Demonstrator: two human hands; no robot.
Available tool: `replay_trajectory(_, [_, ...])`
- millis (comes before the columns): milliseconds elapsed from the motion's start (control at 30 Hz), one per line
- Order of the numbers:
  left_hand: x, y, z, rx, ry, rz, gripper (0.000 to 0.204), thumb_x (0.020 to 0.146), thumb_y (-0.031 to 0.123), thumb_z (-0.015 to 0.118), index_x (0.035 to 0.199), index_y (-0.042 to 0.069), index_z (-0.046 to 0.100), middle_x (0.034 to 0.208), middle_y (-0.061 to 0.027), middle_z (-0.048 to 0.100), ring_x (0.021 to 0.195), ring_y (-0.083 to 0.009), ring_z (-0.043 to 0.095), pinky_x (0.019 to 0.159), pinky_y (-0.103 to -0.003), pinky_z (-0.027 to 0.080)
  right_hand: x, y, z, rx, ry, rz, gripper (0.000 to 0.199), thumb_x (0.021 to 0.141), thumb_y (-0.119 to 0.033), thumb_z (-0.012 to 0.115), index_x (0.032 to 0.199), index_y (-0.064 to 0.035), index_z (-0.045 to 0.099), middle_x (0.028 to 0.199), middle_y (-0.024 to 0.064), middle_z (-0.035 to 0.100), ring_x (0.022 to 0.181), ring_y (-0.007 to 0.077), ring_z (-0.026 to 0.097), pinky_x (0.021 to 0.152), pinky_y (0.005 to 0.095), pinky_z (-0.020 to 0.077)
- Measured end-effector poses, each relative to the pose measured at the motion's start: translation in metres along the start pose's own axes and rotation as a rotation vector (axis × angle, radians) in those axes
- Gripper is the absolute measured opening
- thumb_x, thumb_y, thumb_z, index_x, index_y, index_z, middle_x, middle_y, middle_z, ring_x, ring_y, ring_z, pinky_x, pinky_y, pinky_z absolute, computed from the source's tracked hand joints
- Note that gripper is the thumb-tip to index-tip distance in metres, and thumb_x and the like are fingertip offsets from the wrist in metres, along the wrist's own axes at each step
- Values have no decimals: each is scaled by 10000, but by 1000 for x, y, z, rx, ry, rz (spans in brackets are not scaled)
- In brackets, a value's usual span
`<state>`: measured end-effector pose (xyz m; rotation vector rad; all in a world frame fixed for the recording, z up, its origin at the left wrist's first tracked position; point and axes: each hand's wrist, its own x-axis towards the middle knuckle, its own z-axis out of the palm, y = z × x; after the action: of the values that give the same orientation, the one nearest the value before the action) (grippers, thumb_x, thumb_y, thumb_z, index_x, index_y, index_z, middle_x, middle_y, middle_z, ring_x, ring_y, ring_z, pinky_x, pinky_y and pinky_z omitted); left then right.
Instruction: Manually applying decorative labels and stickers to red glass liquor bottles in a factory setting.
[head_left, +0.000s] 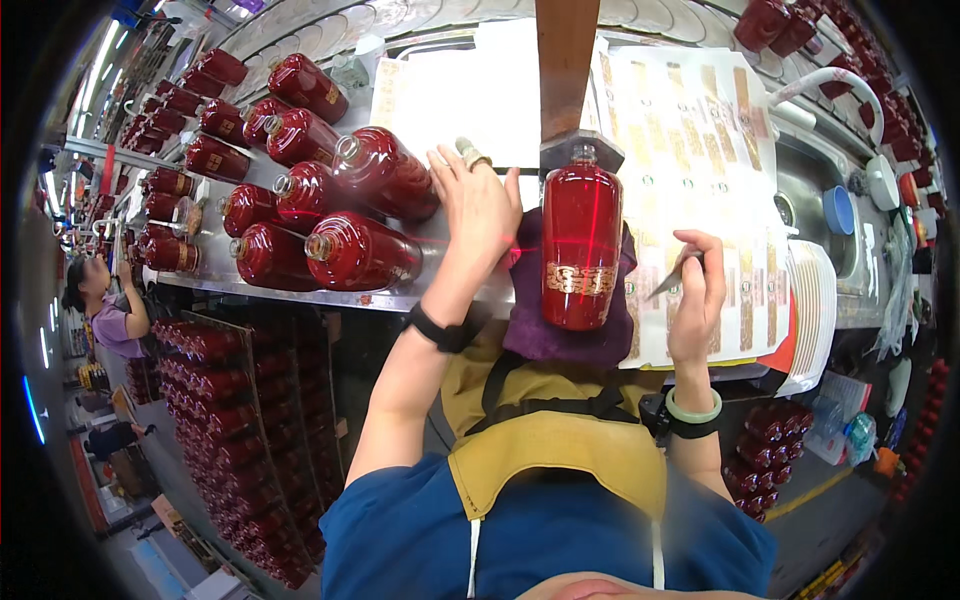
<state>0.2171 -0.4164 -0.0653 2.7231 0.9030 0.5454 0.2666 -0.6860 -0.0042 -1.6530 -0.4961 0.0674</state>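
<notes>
A dark red glass bottle (581, 240) with a gold patterned band lies in front of me on a purple cloth (535, 290), its neck toward a dark stop block (606, 151). Red light lines cross it. My left hand (474, 205) is left of it, fingers apart, a pale cover on one fingertip. Its outer fingers are beside the base of another red bottle (385, 175); whether they touch, I cannot tell. My right hand (697, 300) is closed on a thin, dark, pointed tool (668, 284), over a sheet of gold label strips (700, 150).
Several red bottles (365, 252) stand at the left of the metal bench. A brown post (563, 70) rises behind the block. To the right are a sink (815, 195), a curved white pipe (830, 75) and a blue bowl (838, 211). Racked bottles (225, 420) fill the lower left.
</notes>
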Motion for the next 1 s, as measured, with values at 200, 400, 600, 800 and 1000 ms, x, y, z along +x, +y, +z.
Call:
replay_trajectory(200, [41,0,28,299,-115,-155,670,964,459,577,1264,-137,647,1468,-486,375,1466,-612,222,1236,-630,84,-8,-3,0,-99,-61,-12,338,921,-261,739,1150,-41,625,890,-11,367,765,111,347,679,249,304])
replay_trajectory(400, [40,6,19,345,-114,-150,510,936,420,606,1023,-59,758,1200,-394,626,1201,-509,567,1080,-621,332,-14,-3,-3,-114,-24,68,242,917,-149,767,1090,-50,630,825,-34,358,728,88,320,645,240,274])
replay_trajectory(600, [25,-11,-3,270,37,208,113,853,16,589,883,74,681,821,-99,727,857,-267,703,818,-372,503,-15,4,-3,-140,-31,100,219,893,-117,771,1065,-51,653,809,-23,387,724,102,350,646,260,301])
replay_trajectory(800, [31,-22,-13,65,136,298,137,813,-4,603,885,66,696,824,-113,716,869,-285,701,823,-398,500,-13,-18,9,-202,-89,-30,246,841,-96,804,1037,-46,664,812,20,452,726,154,408,670,293,363])
replay_trajectory(1000, [16,-14,-27,-195,192,299,333,889,-31,603,1177,71,735,945,-123,725,843,-289,684,830,-409,507,-23,-30,20,-398,-349,-470,482,686,-314,925,1084,-135,720,905,47,588,804,246,608,679,386,509])
